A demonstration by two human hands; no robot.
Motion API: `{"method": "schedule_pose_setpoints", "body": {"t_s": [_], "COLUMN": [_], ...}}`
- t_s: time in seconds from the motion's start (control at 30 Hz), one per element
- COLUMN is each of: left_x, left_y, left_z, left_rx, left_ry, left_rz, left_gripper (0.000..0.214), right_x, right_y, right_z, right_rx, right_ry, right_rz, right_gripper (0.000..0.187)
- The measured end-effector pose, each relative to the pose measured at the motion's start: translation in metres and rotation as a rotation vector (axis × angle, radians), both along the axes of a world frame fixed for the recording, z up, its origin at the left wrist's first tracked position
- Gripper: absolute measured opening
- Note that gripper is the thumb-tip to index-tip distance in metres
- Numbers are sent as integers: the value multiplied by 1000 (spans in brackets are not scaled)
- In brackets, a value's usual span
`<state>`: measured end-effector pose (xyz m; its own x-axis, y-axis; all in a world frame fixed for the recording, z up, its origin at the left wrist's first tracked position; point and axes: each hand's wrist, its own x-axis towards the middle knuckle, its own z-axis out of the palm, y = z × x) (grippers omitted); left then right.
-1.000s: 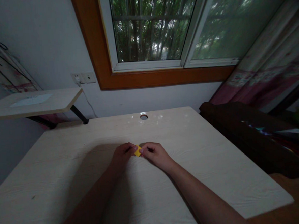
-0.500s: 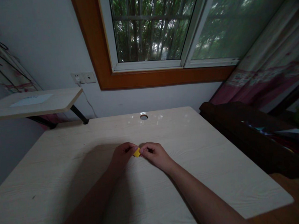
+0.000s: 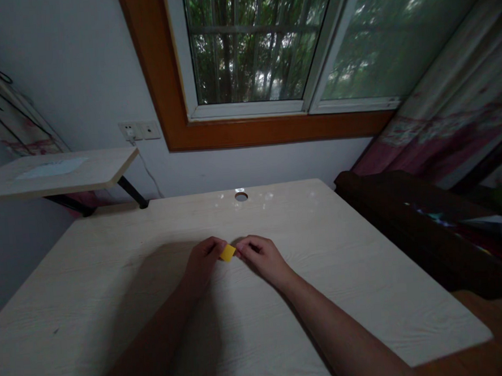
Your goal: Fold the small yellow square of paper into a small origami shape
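Observation:
A small yellow piece (image 3: pixel 228 252) lies flat near the middle of a pale wooden table (image 3: pixel 112 287). My left hand (image 3: pixel 202 260) pinches its left edge with curled fingers. My right hand (image 3: pixel 261 256) pinches its right edge, fingers curled too. Both forearms reach in from the bottom of the view. What the yellow piece is made of I cannot tell; it looks thin, like folded paper.
A round cable hole (image 3: pixel 241 196) sits near the table's far edge. A second small desk (image 3: pixel 63 171) with a sheet on it stands at the left, below a wall socket (image 3: pixel 140 130). A dark wooden piece of furniture (image 3: pixel 405 212) and curtains flank the right side; a window is ahead.
The two hands have shifted slightly away from me with the yellow piece, which now shows a bit more of its face between the fingertips.

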<state>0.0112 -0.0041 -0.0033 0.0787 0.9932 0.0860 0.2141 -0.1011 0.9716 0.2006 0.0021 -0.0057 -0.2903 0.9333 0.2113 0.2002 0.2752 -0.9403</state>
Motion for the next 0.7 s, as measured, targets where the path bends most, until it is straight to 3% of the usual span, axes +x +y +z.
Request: {"method": "schedule_pose_setpoints", "body": {"t_s": [0.33, 0.5, 0.7], "left_x": [1, 2, 2], "left_y": [2, 0, 2], "left_z": [-5, -2, -5], "left_rx": [43, 5, 18], "left_ry": [150, 49, -135], "left_rz": [3, -7, -36], "left_gripper": [26, 26, 29], "right_x": [-1, -2, 0], "right_y": [1, 2, 4], "right_z": [-7, -8, -3], "right_rx": [-36, -113, -186], "right_ry": [-6, 74, 223], "right_rz": [50, 57, -49], "right_gripper": [22, 25, 29]}}
